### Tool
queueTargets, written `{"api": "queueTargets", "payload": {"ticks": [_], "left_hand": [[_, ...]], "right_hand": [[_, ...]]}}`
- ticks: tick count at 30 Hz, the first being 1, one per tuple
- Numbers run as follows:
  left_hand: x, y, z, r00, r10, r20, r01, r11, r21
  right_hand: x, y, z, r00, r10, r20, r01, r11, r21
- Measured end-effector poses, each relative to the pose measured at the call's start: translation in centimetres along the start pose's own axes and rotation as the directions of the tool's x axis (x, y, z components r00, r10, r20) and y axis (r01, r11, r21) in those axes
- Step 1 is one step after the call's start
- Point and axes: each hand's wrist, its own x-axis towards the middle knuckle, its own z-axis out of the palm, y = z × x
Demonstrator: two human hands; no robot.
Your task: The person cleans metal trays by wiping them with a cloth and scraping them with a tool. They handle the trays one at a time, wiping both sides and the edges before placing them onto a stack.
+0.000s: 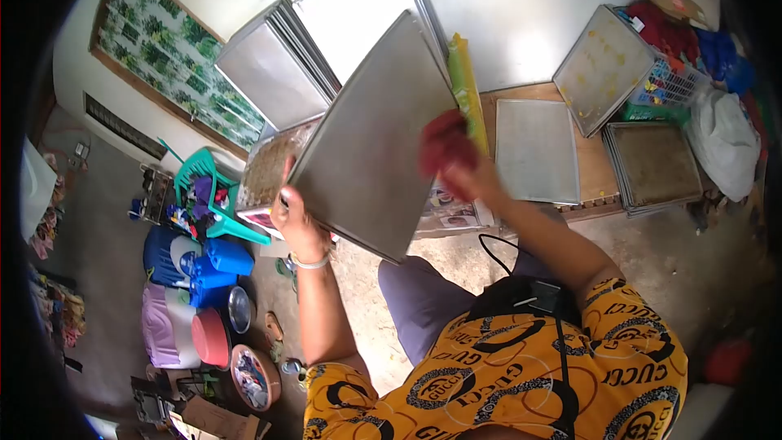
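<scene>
A flat grey metal tray (371,130) is held up at a tilt in front of me. My left hand (299,216) grips its lower left edge, with the thumb showing at the rim. At the tray's right side, my right hand (468,175) holds a dark red cloth (448,143) against or just over the surface; the hand is slightly blurred. Behind the held tray, several similar trays (273,69) lean upright against the wall.
Another tray (538,151) lies flat on the wooden table (601,167). To the right are a yellow-spotted tray (604,65), a stack of darker trays (652,159) and a white plastic bag (721,143). A green chair (210,167) and basins (213,336) stand left.
</scene>
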Motion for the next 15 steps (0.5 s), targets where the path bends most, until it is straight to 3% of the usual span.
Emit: {"api": "queueTargets", "payload": {"ticks": [1, 2, 3, 4, 5, 6, 7, 9, 11, 12, 13, 14, 15], "left_hand": [[-0.4, 0.2, 0.5, 1.000, -0.026, -0.017, 0.025, 0.997, -0.077], [-0.8, 0.5, 0.8, 0.998, -0.056, -0.032, 0.050, 0.987, -0.155], [-1.2, 1.2, 1.0, 0.999, -0.016, -0.042, 0.014, 0.999, -0.034], [-1.6, 2.4, 1.2, 0.998, 0.027, -0.050, -0.022, 0.996, 0.089], [-2.0, 3.9, 1.3, 0.996, 0.073, -0.057, -0.060, 0.975, 0.214], [-2.6, 5.2, 1.5, 0.988, 0.124, -0.090, -0.097, 0.961, 0.261], [-3.2, 6.1, 0.8, 0.985, 0.134, -0.107, -0.113, 0.977, 0.179], [-5.1, 8.7, 0.9, 0.980, 0.146, -0.138, -0.167, 0.973, -0.160], [-6.9, 11.1, -1.3, 0.948, 0.253, -0.195, -0.288, 0.942, -0.174], [-7.4, 12.4, -2.3, 0.927, 0.332, -0.174, -0.362, 0.913, -0.187], [-7.9, 13.7, -3.3, 0.901, 0.407, -0.151, -0.431, 0.880, -0.200], [-8.5, 15.1, -4.1, 0.889, 0.416, -0.192, -0.430, 0.902, -0.037], [-9.0, 16.3, -4.1, 0.882, 0.420, -0.211, -0.439, 0.897, -0.050]], "right_hand": [[-0.8, 1.6, 3.2, 0.963, -0.252, 0.098, 0.250, 0.968, 0.033], [-1.8, 1.0, 6.4, 0.857, -0.479, 0.190, 0.487, 0.874, 0.010], [-3.0, -1.8, 8.3, 0.740, -0.571, 0.356, 0.649, 0.744, -0.155], [-4.0, -3.5, 10.0, 0.645, -0.590, 0.486, 0.741, 0.639, -0.207], [-4.3, -4.3, 10.9, 0.564, -0.604, 0.564, 0.795, 0.582, -0.172], [-3.4, -4.8, 11.6, 0.517, -0.659, 0.546, 0.827, 0.548, -0.122], [-2.1, -5.5, 12.1, 0.466, -0.713, 0.524, 0.857, 0.510, -0.068], [-0.2, -7.5, 12.6, 0.372, -0.868, 0.329, 0.925, 0.374, -0.060], [3.6, -9.8, 12.9, 0.292, -0.953, 0.086, 0.957, 0.291, -0.023], [5.7, -11.0, 12.8, 0.312, -0.949, -0.047, 0.940, 0.315, -0.130], [8.2, -12.3, 12.5, 0.417, -0.895, -0.160, 0.884, 0.440, -0.155], [10.7, -13.6, 12.2, 0.512, -0.816, -0.268, 0.814, 0.560, -0.152], [10.5, -13.8, 13.1, 0.514, -0.815, -0.268, 0.817, 0.560, -0.135]]}}
